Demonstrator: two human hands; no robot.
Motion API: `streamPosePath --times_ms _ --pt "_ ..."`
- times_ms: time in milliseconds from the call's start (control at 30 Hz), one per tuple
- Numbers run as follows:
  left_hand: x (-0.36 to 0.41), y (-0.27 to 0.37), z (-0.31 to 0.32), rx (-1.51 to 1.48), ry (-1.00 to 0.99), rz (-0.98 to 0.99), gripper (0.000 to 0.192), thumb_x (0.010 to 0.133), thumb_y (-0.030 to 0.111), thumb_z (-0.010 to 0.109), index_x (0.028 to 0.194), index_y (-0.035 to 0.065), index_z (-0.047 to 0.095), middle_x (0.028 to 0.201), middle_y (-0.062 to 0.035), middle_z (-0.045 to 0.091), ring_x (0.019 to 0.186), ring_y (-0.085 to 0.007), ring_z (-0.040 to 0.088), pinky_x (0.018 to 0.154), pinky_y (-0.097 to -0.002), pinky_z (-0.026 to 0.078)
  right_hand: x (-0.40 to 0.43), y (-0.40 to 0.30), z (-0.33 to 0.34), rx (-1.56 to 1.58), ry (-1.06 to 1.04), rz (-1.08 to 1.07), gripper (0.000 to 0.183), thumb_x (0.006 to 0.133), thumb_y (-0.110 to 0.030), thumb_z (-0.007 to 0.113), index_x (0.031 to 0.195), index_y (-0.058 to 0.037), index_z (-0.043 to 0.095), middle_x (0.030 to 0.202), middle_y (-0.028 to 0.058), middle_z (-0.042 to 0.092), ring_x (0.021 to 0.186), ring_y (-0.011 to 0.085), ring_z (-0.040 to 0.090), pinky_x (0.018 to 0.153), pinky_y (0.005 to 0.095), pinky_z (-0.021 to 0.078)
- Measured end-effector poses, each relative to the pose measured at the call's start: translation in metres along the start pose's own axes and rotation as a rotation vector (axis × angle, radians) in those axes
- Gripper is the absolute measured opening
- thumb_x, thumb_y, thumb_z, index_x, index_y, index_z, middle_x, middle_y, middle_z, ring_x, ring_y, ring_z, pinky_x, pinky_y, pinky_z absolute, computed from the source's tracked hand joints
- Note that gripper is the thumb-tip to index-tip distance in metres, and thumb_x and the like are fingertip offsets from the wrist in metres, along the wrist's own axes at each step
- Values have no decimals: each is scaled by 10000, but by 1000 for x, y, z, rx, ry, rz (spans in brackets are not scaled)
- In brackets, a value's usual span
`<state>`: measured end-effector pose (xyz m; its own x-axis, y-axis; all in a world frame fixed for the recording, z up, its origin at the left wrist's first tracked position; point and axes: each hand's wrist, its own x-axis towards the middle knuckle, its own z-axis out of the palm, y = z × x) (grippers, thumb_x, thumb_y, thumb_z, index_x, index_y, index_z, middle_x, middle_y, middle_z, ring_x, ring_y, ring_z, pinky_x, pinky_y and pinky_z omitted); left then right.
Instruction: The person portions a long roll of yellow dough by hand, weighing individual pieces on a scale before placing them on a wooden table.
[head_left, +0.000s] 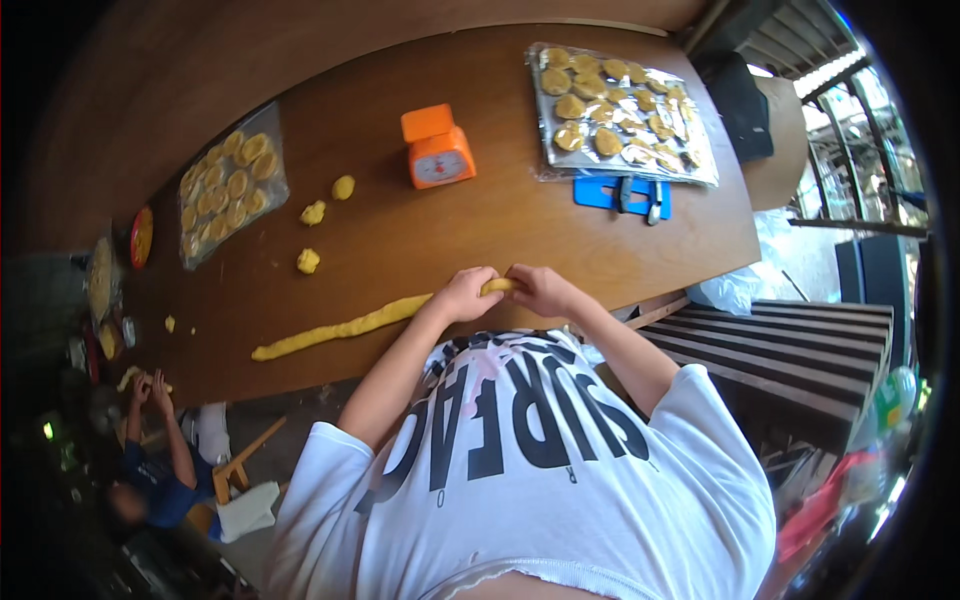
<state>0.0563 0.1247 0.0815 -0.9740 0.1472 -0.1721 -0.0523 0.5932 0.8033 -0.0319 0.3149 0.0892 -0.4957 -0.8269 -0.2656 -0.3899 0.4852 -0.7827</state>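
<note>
A long rope of yellow dough (341, 330) lies along the near side of the wooden table (390, 247). My left hand (466, 294) is closed around it near its right end, hiding a stretch of it. Just to the right, my right hand (541, 290) pinches the tip of the same rope between thumb and fingers. A short piece shows between the two hands, and I cannot tell whether it is still joined to the long part. Three lumps of yellow dough (307, 261) sit farther left on the table.
An orange kitchen scale (440, 157) stands beyond my hands. Plastic-covered trays of small round pastry shells lie at far right (615, 105) and left (225, 187). Two utensils rest on a blue board (596, 193). At lower left, another person's hands (154, 390) work dough.
</note>
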Motion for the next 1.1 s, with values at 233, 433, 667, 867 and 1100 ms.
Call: streamPosePath --times_ms 233,433,667,867,1100 --pt "-13 6 -41 -244 -377 -373 326 856 357 648 903 34 655 798 -76 673 719 -164 603 673 -302 475 33 -5 -17 647 -580 397 245 913 -232 608 1004 -5 618 803 62 638 730 152 628 674 271 511" --pt "-23 13 -57 -230 -420 -377 330 892 358 617 878 31 660 777 -52 664 711 -128 581 673 -282 463 31 -18 -16 765 -644 389 271 913 -247 614 1029 -2 613 812 65 640 748 163 633 706 269 517" --pt "-25 15 -57 -161 -404 -361 282 871 305 628 906 26 656 810 -61 670 727 -136 587 681 -287 458 33 -63 -25 142 -628 228 355 897 -324 611 987 18 644 849 86 674 777 173 637 717 292 496" --pt "-25 8 -53 -338 -195 -310 237 840 249 648 906 22 660 814 -59 678 736 -119 589 688 -273 465 31 -40 -13 598 -551 292 292 896 -261 620 995 14 629 859 89 673 766 166 642 712 283 506" --pt "-25 5 -43 -259 -185 -320 229 842 215 645 954 14 647 814 -47 670 751 -100 591 700 -257 469 35 -28 -7 696 -567 361 342 877 -266 633 1026 41 614 862 115 665 781 186 665 712 287 542"
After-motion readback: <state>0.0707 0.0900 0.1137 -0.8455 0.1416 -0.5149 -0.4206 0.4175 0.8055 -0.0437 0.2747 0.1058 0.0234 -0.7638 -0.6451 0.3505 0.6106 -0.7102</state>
